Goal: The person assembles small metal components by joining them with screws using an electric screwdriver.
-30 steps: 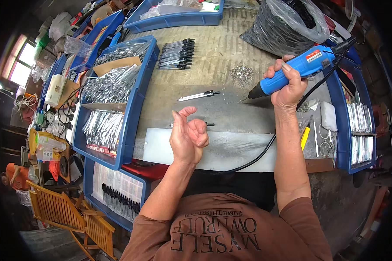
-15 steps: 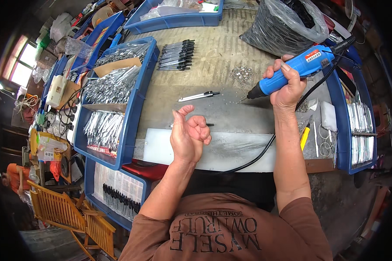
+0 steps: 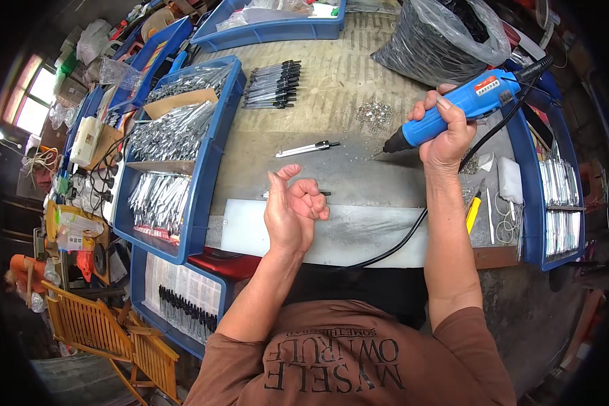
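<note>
My right hand [image 3: 445, 132] is wrapped round a blue electric screwdriver [image 3: 453, 111], its black nose and thin bit pointing down-left toward the table. The bit's tip is beside scattered small metal parts [image 3: 374, 116], which are too tiny to tell apart. My left hand [image 3: 294, 211] hovers near the white board, palm turned up, fingers loosely curled and thumb apart, with nothing seen in it. Partly hidden behind its fingers lies a slim dark-ended piece [image 3: 325, 193]. Just beyond sits a white and black pen-like piece [image 3: 307, 149]. Farther back, several clear black-ended pens [image 3: 272, 84] lie in a row.
At left a blue divided tray [image 3: 216, 149] holds many silvery slim parts; a lower tray [image 3: 224, 287] holds black-topped pens. A plastic bag of dark parts [image 3: 440, 47] stands back right. A yellow-handled tool [image 3: 474, 214], a black cable [image 3: 399, 240] and another blue tray [image 3: 533, 230] lie right.
Both my hands and the electric screwdriver stay practically where they were. In the background at far left, a person in orange has shifted slightly.
</note>
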`<state>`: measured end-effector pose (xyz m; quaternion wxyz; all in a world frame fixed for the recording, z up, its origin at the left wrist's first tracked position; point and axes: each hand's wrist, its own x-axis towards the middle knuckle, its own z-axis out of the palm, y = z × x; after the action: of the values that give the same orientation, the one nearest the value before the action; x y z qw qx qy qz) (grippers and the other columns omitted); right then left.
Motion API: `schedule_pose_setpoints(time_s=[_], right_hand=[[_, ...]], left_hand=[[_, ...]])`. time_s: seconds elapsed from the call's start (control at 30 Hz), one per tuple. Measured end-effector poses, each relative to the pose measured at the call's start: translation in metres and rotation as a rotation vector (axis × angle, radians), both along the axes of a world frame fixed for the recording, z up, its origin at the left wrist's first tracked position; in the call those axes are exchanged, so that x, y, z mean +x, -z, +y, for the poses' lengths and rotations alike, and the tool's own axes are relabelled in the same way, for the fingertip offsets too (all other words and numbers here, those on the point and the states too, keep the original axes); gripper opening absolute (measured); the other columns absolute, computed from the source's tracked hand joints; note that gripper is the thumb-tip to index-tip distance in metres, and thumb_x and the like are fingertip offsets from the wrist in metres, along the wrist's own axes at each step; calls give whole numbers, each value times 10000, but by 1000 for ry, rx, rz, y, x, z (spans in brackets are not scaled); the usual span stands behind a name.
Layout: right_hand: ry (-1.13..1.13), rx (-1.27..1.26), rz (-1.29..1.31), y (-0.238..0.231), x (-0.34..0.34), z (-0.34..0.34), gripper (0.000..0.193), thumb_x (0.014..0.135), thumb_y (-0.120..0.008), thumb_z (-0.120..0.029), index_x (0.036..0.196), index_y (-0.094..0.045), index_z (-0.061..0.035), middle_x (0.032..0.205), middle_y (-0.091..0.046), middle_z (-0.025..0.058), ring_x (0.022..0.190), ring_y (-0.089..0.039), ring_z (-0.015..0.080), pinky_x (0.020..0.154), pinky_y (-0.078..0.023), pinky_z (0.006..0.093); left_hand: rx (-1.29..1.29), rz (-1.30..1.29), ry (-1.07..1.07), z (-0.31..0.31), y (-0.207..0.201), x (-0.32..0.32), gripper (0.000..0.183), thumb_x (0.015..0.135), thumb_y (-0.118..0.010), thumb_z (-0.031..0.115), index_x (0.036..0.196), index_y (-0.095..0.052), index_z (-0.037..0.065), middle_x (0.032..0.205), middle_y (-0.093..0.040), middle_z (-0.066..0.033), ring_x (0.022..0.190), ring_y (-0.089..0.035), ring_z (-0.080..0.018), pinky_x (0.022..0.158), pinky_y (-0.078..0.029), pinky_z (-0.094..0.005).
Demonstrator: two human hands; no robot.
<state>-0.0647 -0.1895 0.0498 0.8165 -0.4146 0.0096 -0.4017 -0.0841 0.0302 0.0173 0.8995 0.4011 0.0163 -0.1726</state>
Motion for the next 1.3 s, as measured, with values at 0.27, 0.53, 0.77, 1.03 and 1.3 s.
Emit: schedule_pose_setpoints(time_s=[0.27, 0.53, 0.77, 1.03, 1.3], right_hand=[[5, 16, -30, -1, 1, 1, 270, 686, -560, -86, 912, -474, 36, 655, -518, 105, 490, -524, 205, 465, -458, 329], [18, 18, -24, -3, 0, 1, 267, 682, -557, -85, 904, -474, 38, 643, -514, 107, 482, -522, 207, 466, -458, 330], [15, 20, -22, -2, 0, 1, 265, 684, -556, -86, 903, -479, 42, 656, -519, 110, 489, -524, 206, 464, -459, 327], [10, 8, -17, -3, 0, 1, 271, 688, -552, -89, 912, -472, 41, 652, -515, 108, 493, -524, 208, 463, -456, 330], [22, 9, -10, -3, 0, 0, 271, 684, -555, -91, 905, -474, 41, 633, -506, 110, 489, -524, 212, 462, -455, 330]], left_hand=[[-9, 3, -9, 0, 5, 0, 416, 921, -258, 453, 1036, -395, 78, 712, -515, -94, 554, -477, -177, 485, -400, -299], [0, -1, -7, 0, 8, 0, 418, 921, -260, 450, 1034, -401, 73, 718, -523, -99, 561, -492, -180, 497, -423, -306], [23, -4, -11, -1, 5, -1, 414, 923, -263, 446, 1028, -407, 72, 707, -516, -82, 530, -465, -158, 463, -379, -275], [54, -47, 11, 1, 4, 0, 418, 923, -262, 452, 1022, -412, 75, 648, -471, -48, 452, -331, -83, 399, -252, -203], [-11, 9, 136, 1, 0, -4, 462, 922, -205, 476, 1054, -413, 85, 560, -461, -38, 352, -247, -75, 361, -204, -208]])
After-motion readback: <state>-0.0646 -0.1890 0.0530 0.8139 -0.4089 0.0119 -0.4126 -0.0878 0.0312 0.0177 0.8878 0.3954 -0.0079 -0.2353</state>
